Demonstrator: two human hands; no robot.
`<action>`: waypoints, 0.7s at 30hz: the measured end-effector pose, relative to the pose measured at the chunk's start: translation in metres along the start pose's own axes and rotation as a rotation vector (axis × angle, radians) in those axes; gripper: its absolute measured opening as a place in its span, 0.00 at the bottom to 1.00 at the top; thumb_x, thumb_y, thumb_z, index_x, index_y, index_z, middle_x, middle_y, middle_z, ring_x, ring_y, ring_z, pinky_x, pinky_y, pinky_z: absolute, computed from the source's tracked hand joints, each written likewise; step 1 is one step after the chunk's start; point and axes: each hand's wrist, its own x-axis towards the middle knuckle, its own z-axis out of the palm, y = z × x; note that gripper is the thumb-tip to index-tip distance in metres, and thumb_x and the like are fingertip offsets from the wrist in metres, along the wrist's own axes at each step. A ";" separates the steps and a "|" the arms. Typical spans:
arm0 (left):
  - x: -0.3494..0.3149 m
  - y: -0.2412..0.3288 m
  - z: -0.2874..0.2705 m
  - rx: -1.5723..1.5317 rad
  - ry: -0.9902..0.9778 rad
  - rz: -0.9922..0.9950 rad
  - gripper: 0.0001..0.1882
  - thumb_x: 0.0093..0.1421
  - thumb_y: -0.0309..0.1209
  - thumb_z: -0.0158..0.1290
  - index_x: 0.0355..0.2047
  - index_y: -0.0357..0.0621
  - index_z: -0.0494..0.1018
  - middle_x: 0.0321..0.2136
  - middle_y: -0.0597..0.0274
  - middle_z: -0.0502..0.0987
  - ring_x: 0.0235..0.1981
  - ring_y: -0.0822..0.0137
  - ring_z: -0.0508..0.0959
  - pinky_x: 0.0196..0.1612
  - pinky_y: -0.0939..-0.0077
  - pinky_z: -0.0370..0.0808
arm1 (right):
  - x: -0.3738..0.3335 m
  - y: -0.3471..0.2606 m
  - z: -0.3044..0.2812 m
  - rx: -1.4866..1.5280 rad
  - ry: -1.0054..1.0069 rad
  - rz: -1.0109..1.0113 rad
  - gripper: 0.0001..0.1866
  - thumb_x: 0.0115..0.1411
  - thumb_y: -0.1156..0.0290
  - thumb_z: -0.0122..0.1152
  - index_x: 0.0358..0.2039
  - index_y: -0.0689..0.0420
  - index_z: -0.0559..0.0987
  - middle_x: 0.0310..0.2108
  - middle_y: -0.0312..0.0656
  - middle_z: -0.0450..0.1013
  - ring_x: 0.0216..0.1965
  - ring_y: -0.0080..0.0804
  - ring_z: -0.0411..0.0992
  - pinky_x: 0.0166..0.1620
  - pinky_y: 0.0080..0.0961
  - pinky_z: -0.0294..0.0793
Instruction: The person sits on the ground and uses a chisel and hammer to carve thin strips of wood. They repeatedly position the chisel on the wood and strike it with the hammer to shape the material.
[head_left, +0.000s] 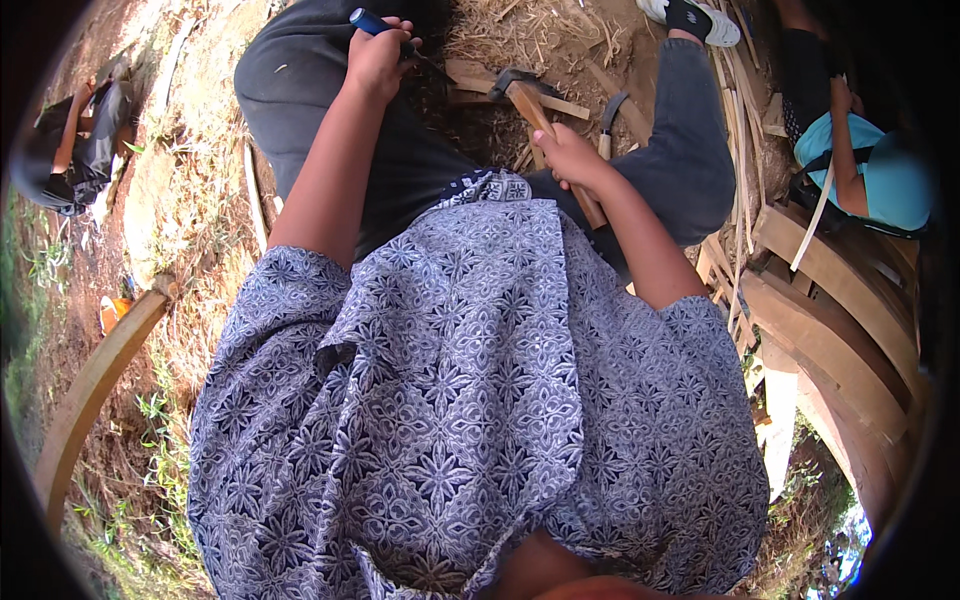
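My left hand [378, 62] is closed around a blue-handled tool [368, 20] above my left thigh. The rounded blue end sticks out past the fingers; the tool's other end is too dark to make out. My right hand [574, 158] grips a hammer [528, 104] by its wooden handle, close to my right thigh. The dark metal hammer head points away from me, over a thin strip of wood [565, 105] on the ground. Just right of the hammer lies a curved-blade tool [612, 112] with a pale handle, touched by neither hand.
Wood shavings [530, 35] litter the ground ahead. Long thin strips [740, 130] run along my right, near stacked curved timbers [825, 320]. Another person in a turquoise shirt [895, 175] sits at far right, another in dark clothes [95, 140] at far left. A beam [95, 390] stands at left.
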 end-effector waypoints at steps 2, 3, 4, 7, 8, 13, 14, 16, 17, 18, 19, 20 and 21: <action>-0.011 -0.011 0.005 0.197 -0.088 0.276 0.13 0.63 0.20 0.54 0.47 0.42 0.68 0.41 0.61 0.80 0.39 0.60 0.82 0.46 0.66 0.79 | 0.000 -0.001 0.003 0.000 -0.010 -0.006 0.22 0.73 0.52 0.46 0.41 0.63 0.69 0.21 0.39 0.69 0.14 0.30 0.70 0.21 0.33 0.71; -0.017 -0.017 0.007 0.294 -0.133 0.415 0.12 0.63 0.21 0.55 0.46 0.41 0.68 0.40 0.61 0.81 0.38 0.61 0.83 0.45 0.68 0.79 | 0.002 -0.002 0.002 -0.011 -0.018 -0.013 0.22 0.73 0.52 0.46 0.42 0.63 0.69 0.21 0.39 0.69 0.14 0.31 0.70 0.21 0.33 0.71; -0.030 -0.016 0.011 0.538 -0.211 0.624 0.11 0.64 0.20 0.56 0.45 0.40 0.69 0.40 0.61 0.79 0.45 0.70 0.80 0.48 0.77 0.77 | 0.001 -0.004 0.002 -0.018 -0.022 -0.016 0.22 0.73 0.52 0.46 0.42 0.63 0.69 0.21 0.39 0.68 0.14 0.31 0.70 0.21 0.33 0.71; -0.077 0.024 0.039 0.740 -0.332 0.834 0.08 0.66 0.20 0.55 0.44 0.40 0.70 0.38 0.64 0.78 0.42 0.74 0.77 0.46 0.77 0.75 | -0.003 -0.002 0.001 -0.024 -0.047 -0.005 0.22 0.74 0.52 0.46 0.43 0.63 0.68 0.24 0.40 0.70 0.14 0.31 0.70 0.21 0.32 0.72; -0.086 0.040 0.042 0.780 -0.380 0.885 0.07 0.66 0.19 0.53 0.43 0.41 0.69 0.35 0.66 0.75 0.38 0.75 0.75 0.43 0.77 0.74 | -0.003 -0.002 0.001 -0.031 -0.049 -0.006 0.22 0.74 0.52 0.46 0.44 0.63 0.68 0.24 0.41 0.70 0.14 0.31 0.70 0.21 0.32 0.72; -0.083 0.049 0.041 0.640 -0.556 0.666 0.07 0.65 0.18 0.52 0.42 0.41 0.69 0.32 0.68 0.73 0.34 0.74 0.73 0.39 0.77 0.72 | -0.009 -0.007 -0.003 0.071 -0.070 0.081 0.21 0.74 0.48 0.47 0.45 0.56 0.70 0.24 0.30 0.63 0.18 0.18 0.62 0.19 0.19 0.66; -0.081 0.046 0.040 0.616 -0.559 0.626 0.07 0.65 0.18 0.52 0.42 0.41 0.69 0.32 0.68 0.73 0.34 0.74 0.73 0.39 0.77 0.72 | -0.011 -0.007 -0.004 0.104 -0.063 0.056 0.21 0.73 0.49 0.47 0.44 0.57 0.70 0.24 0.31 0.64 0.18 0.20 0.64 0.19 0.21 0.67; -0.076 0.038 0.038 0.565 -0.569 0.541 0.07 0.65 0.18 0.53 0.41 0.42 0.69 0.32 0.69 0.73 0.34 0.75 0.73 0.39 0.77 0.72 | -0.015 -0.006 -0.005 0.172 -0.044 0.013 0.21 0.73 0.50 0.48 0.41 0.59 0.70 0.23 0.35 0.68 0.17 0.23 0.67 0.19 0.25 0.69; -0.074 0.034 0.037 0.574 -0.569 0.540 0.07 0.65 0.18 0.53 0.41 0.42 0.69 0.32 0.69 0.73 0.34 0.74 0.73 0.39 0.77 0.72 | -0.017 -0.006 -0.006 0.185 -0.030 0.009 0.21 0.73 0.50 0.48 0.44 0.58 0.71 0.23 0.32 0.66 0.17 0.20 0.65 0.19 0.23 0.67; -0.071 0.032 0.036 0.583 -0.569 0.540 0.07 0.64 0.18 0.53 0.41 0.42 0.70 0.32 0.68 0.73 0.34 0.74 0.73 0.39 0.76 0.72 | -0.019 -0.008 -0.008 0.199 -0.015 0.006 0.22 0.73 0.49 0.49 0.47 0.57 0.71 0.24 0.30 0.64 0.18 0.18 0.62 0.19 0.20 0.65; -0.070 0.028 0.036 0.590 -0.566 0.544 0.08 0.64 0.18 0.54 0.41 0.42 0.70 0.32 0.68 0.73 0.34 0.73 0.73 0.39 0.76 0.72 | -0.021 -0.007 -0.010 0.209 0.000 -0.001 0.22 0.73 0.48 0.49 0.50 0.56 0.72 0.24 0.28 0.62 0.19 0.15 0.60 0.20 0.18 0.64; -0.063 0.021 0.033 0.599 -0.592 0.589 0.08 0.65 0.19 0.54 0.43 0.41 0.70 0.35 0.66 0.76 0.38 0.73 0.75 0.42 0.76 0.74 | -0.021 -0.006 -0.010 0.215 0.004 -0.001 0.22 0.73 0.48 0.49 0.51 0.56 0.72 0.24 0.28 0.62 0.19 0.15 0.60 0.20 0.18 0.64; -0.055 0.015 0.030 0.607 -0.618 0.634 0.09 0.65 0.19 0.55 0.44 0.40 0.70 0.39 0.64 0.78 0.42 0.72 0.77 0.45 0.76 0.76 | -0.020 -0.006 -0.010 0.220 0.008 -0.001 0.22 0.73 0.49 0.49 0.52 0.56 0.72 0.24 0.27 0.62 0.19 0.15 0.60 0.20 0.18 0.64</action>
